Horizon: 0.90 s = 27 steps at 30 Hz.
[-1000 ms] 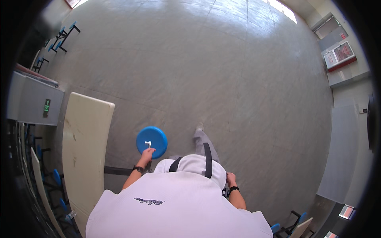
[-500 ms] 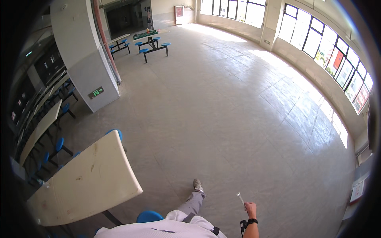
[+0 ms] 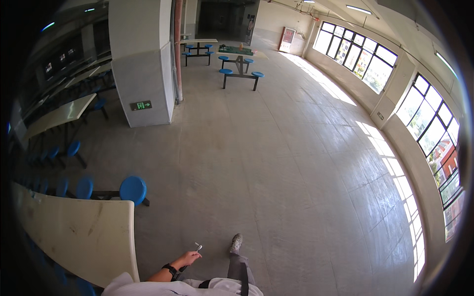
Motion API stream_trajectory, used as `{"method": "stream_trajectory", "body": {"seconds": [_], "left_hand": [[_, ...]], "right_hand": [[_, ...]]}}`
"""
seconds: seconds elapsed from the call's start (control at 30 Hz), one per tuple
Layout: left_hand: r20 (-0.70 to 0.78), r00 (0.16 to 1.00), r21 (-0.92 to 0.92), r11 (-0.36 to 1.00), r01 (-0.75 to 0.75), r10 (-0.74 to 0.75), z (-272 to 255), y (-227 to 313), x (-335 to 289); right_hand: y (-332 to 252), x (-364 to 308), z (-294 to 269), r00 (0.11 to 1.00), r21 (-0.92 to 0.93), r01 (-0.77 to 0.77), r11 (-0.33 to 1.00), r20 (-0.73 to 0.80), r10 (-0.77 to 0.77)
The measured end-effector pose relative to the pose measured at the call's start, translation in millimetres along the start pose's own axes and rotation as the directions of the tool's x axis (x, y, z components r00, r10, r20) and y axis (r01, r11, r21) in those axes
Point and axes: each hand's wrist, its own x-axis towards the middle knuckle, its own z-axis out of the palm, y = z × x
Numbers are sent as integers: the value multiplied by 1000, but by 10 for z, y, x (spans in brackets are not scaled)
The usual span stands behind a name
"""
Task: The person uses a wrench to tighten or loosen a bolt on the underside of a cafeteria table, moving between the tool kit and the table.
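Observation:
My left hand (image 3: 190,258) hangs low in front of me, its fingers closed round a ratchet wrench (image 3: 198,246). The wrench's silver head pokes out above the fingers, and a dark handle seems to run down behind the wrist. A black band circles that wrist. To the left of this hand is the near cream table (image 3: 101,237), with a gap between them. My right hand is out of the picture. One of my shoes (image 3: 236,243) is on the grey floor just right of the left hand.
Blue round stools (image 3: 133,190) line the near table's far side. A square pillar (image 3: 143,84) with a red pipe (image 3: 178,54) stands ahead left. Farther off is a table with a green top (image 3: 236,50) bearing small items. Windows (image 3: 355,54) run along the right wall.
My view has turned left and the near table lies closer. The right hand, which held a silver-headed tool, has left the picture. The left hand with the ratchet wrench has come into view.

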Motion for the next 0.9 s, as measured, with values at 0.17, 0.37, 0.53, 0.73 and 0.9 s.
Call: {"method": "stream_trajectory", "body": {"seconds": [0.17,0.37,0.53,0.73,0.9], "left_hand": [[23,977,266,943,200,-214,-570,-489,478],[136,906,626,743,235,-401,-1259,-1153,746],[134,796,875,448,185,-590,-1623,-554,945],[106,841,732,614,296,-531,-2168,50,2502],[79,938,672,713,201,-338,-2928,1003,3888]], "right_hand": [[-1175,488,-204,996,31,-85,996,39,84],[-3482,1592,-188,947,120,309,943,-132,-293],[-5814,1997,329,799,-327,570,754,8,-601],[-7444,1844,1075,790,-419,586,694,101,-605],[-8022,2265,967,780,-612,527,590,72,-622]]}}
